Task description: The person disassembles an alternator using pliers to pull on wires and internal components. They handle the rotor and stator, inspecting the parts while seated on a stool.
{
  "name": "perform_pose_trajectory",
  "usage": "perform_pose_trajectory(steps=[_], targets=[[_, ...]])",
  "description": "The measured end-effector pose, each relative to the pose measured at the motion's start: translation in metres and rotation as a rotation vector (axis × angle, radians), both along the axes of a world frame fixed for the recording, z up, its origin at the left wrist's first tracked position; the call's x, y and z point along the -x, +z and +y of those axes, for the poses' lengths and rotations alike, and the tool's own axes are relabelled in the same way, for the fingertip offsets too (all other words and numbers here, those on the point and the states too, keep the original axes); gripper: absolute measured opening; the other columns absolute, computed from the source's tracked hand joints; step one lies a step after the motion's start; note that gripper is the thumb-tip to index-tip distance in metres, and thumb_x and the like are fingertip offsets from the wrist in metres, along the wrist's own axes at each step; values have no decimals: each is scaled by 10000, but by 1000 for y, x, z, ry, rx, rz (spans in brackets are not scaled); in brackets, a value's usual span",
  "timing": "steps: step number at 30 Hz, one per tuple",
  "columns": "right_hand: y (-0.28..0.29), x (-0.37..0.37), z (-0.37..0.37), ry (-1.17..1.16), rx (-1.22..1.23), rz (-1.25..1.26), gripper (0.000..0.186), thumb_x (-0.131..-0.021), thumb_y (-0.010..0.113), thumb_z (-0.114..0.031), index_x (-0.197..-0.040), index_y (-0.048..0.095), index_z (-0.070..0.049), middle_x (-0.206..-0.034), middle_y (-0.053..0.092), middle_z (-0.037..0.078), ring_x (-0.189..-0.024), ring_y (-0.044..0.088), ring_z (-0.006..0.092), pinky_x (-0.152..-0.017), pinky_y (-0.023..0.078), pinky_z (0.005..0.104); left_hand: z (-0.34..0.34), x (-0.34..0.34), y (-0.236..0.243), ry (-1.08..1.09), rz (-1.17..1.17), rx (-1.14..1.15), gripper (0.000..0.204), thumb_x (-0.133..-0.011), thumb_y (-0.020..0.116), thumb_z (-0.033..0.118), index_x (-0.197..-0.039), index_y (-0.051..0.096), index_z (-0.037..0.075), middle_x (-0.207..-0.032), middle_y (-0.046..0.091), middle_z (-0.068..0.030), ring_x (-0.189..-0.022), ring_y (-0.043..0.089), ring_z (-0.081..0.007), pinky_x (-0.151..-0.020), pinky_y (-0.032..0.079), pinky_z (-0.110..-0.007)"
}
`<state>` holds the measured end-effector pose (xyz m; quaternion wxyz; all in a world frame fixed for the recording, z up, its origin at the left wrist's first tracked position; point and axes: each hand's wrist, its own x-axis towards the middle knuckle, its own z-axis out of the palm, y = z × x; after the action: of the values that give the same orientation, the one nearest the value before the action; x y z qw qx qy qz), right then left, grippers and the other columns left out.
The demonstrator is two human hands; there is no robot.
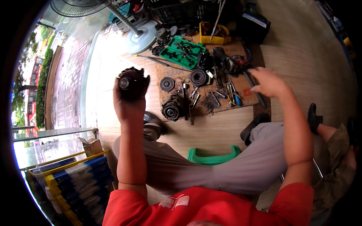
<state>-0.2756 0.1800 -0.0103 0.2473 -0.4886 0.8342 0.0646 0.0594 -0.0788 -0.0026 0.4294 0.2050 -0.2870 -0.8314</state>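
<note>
My left hand is raised at the left and closed around a dark, greasy alternator rotor, whose toothed edge and round end show above the palm. My right hand hovers over the right side of the cardboard, fingers apart and slightly blurred, with nothing in it. Just left of it lies a long dark handle. On the stained cardboard sheet stands an alternator housing. Beyond it are a small pulley and a larger black ring-shaped part. A blue-handled screwdriver lies with pliers near several sockets.
An open green tool case and a yellow bin sit at the back, beside a fan's round base. A green stool is between my legs. Stacked boxes stand left; another person's foot is at right.
</note>
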Motion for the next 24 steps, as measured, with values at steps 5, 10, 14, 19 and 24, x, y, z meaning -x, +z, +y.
perform_pose_trajectory(steps=[5,10,14,19,24], targets=[[-2,-61,-37,239,322,-298,825,-827,777,-401,-1487,420,-57,-1451,495,223,-1345,479,358,-1125,351,514,37,25,-17,-128,-45,-12,378,-1020,499,352,-1262,580,73,-1230,633,-129,-1187,598,-313,-1020,484,-557],[-11,-115,-66,189,631,-719,614,-902,714,-365,-1347,532,16,-1149,664,266,-1086,634,414,-956,484,444,66,45,-21,-169,-136,-21,371,-1019,490,317,-1264,564,49,-1223,631,-140,-1153,618,-297,-995,516,-519],[-15,-128,-78,-33,657,-965,297,-932,677,-217,-1103,680,26,-974,712,232,-912,685,367,-826,518,393,69,49,-18,-193,-82,-17,385,-1011,497,309,-1285,535,42,-1233,625,-147,-1150,620,-293,-1023,498,-456],[-15,-127,-85,-83,656,-1110,231,-930,677,-181,-1092,698,-18,-963,713,219,-900,699,328,-828,523,371,65,47,-17,-203,-45,-27,394,-1001,514,317,-1289,530,47,-1248,617,-144,-1170,606,-287,-1050,468,-453],[-21,-125,-84,20,724,-847,186,-924,666,-155,-1065,701,-40,-964,717,190,-908,686,360,-817,532,403,64,45,-19,-245,-1,-43,395,-997,527,316,-1278,531,39,-1257,610,-146,-1184,595,-282,-1054,462,-450]])
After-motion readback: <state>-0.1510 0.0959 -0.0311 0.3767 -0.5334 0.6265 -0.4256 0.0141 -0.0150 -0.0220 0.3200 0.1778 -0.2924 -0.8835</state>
